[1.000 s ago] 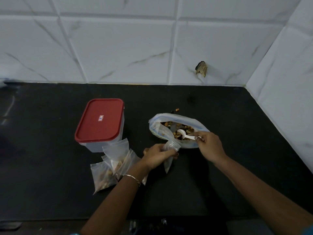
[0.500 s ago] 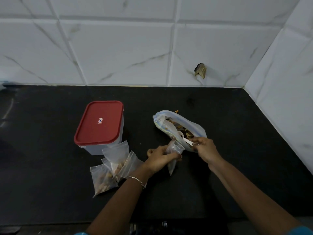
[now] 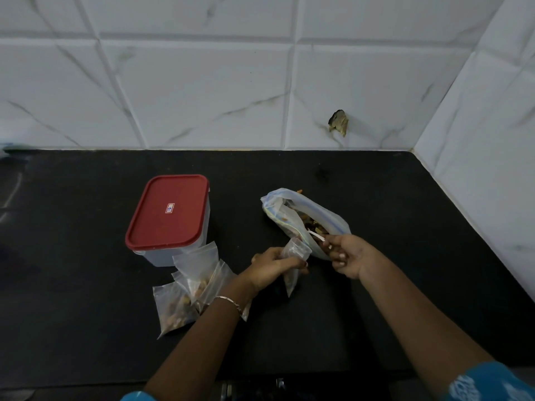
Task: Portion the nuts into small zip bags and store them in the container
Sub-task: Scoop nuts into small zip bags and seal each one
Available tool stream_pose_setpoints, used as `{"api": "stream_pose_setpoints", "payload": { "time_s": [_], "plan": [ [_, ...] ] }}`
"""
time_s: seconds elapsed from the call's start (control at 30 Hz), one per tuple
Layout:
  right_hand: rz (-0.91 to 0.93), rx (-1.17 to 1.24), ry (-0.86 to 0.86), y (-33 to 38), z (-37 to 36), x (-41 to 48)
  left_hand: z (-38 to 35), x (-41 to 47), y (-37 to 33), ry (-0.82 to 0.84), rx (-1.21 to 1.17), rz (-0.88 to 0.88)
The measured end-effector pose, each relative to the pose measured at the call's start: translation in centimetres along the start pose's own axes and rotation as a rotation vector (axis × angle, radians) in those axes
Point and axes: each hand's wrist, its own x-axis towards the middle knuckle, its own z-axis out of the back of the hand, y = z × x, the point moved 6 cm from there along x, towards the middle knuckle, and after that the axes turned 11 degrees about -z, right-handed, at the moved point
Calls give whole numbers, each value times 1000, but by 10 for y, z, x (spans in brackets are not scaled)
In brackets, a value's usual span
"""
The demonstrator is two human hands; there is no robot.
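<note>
The left forearm (image 3: 202,342) covers part of the filled small bags (image 3: 185,287).

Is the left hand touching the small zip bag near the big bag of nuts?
Touching. In the head view the left hand grips the small zip bag, with its fingers curled round the bag's middle.

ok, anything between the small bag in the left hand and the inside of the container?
Yes: the red lid sits on the container, so it must come off first. Filled bags lie at its near side. The countertop between the left hand, gripping the small bag, and the container shows nothing else.
</note>
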Motion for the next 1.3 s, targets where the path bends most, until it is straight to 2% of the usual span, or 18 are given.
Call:
{"api": "stream_pose_setpoints", "payload": {
  "time_s": [0.13, 0.27, 0.47, 0.6, 0.83, 1.0, 1.13, 1.3],
  "plan": [
    [-5, 52, 60, -1, -2, 3, -3, -12, -6, 22, -63, -47],
    [59, -6, 96, 3, 1, 4, -2, -22, -9, -35, -90, -74],
    [145, -171, 31, 19, 6, -5, 8, -31, -8, -321, -95, -180],
    [183, -189, 34, 26, 8, -18, 15, -33, -17, -445, 4, -268],
    [209, -131, 76, 25, 13, -42, 16, -22, -31, -484, 249, -294],
    [241, -141, 127, 28, 12, -64, 16, -17, -38, -488, 313, -271],
    [277, -286, 97, 27, 5, -75, 15, -16, -45, -493, 338, -273],
    [419, -513, -67, 23, -6, -87, 16, -12, -44, -485, 326, -292]
  ]
}}
